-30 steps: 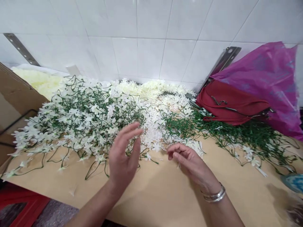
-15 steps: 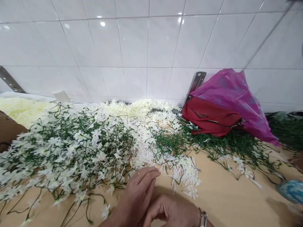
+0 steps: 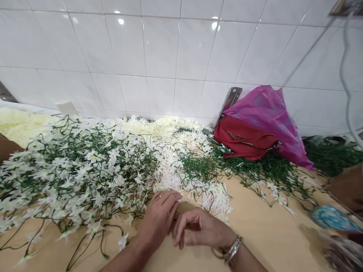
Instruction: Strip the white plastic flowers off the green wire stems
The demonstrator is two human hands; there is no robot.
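My left hand [image 3: 162, 214] rests palm down at the front of the flower heap, fingers stretched out side by side, a ring on one of them. Just right of it my right hand [image 3: 202, 228] has loosely curled fingers, with a gap between them and the thumb. No object shows in that gap. A silver bracelet [image 3: 235, 248] circles the right wrist. Beyond and left of my hands lie many artificial white flowers [image 3: 93, 156] on green stems. Loose white petals and stamens [image 3: 211, 196] lie just beyond my right hand. My left palm is hidden.
Green stems [image 3: 198, 166] spread across the tan tabletop [image 3: 255, 226]. A red bag [image 3: 245, 139] and a purple plastic bag [image 3: 272, 109] stand against the tiled wall [image 3: 161, 49]. At right lies a blue-and-white patterned object [image 3: 331, 218]. Pale yellow petals [image 3: 22, 124] are heaped at left.
My hands have moved a little apart. The right hand has risen and turned, so its curled fingers and thumb show more. The view has shifted right.
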